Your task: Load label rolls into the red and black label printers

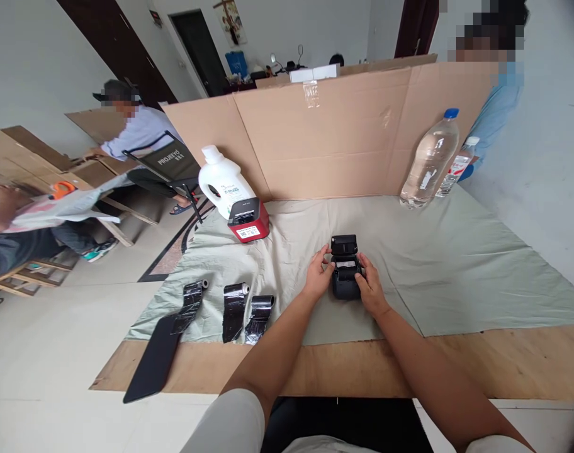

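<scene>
White sleeves (235, 420), left hand (318, 273) and right hand (372, 286) in half-closed hold on black device (346, 289)

Makeshift workroom: cardboard partition (325, 148), cloth-covered table (457, 270)

Free cloth (466, 270) extends right of the black device (347, 290); cardboard (325, 148) blocks beyond.

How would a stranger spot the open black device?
On the cloth-covered table, find the left hand and right hand. Between them sits the black device. Unlike the red box by the white jug, its lid stands open.
</scene>
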Motion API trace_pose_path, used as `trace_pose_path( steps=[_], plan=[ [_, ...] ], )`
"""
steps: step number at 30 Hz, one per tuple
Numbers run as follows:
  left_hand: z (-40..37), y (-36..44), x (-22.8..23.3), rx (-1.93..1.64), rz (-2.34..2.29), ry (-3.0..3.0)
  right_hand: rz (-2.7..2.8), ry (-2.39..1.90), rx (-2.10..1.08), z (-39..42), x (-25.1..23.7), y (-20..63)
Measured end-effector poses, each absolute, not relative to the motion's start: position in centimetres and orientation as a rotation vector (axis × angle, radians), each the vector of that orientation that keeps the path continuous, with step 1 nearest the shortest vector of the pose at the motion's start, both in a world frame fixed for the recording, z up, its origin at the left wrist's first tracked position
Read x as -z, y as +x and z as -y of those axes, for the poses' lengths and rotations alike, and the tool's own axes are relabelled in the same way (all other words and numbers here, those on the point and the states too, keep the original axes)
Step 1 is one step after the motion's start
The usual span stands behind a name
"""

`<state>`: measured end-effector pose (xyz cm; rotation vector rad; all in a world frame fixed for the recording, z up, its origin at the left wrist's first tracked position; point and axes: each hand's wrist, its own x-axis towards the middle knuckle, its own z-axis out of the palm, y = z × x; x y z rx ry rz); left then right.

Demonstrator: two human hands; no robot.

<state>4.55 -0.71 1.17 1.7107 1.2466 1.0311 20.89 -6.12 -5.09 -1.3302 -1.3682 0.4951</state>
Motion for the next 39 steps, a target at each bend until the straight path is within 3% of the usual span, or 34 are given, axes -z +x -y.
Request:
trace_pose_path(
  steps=[3, 11, 15, 39],
  plan=[
    [1.0, 5.2, -2.2, -0.994, -1.358, 1.905, 1.331, -1.322, -0.510, 6.0, 5.3, 20.9],
    [-1.4, 8.5, -5.8, -0.271, -1.429, 2.261, 1.283, -1.347, -0.523, 5.8, 5.2, 20.7],
    [-2.1, 9.5, -5.9, -0.074, -1.445, 2.364, 1.251, -1.349, -0.521, 5.7, 5.2, 20.6],
    [-2.9, 8.6, -6.0, -0.218, -1.288, 2.381, 1.393, -1.460, -0.355, 5.9, 5.0, 20.5]
  ],
)
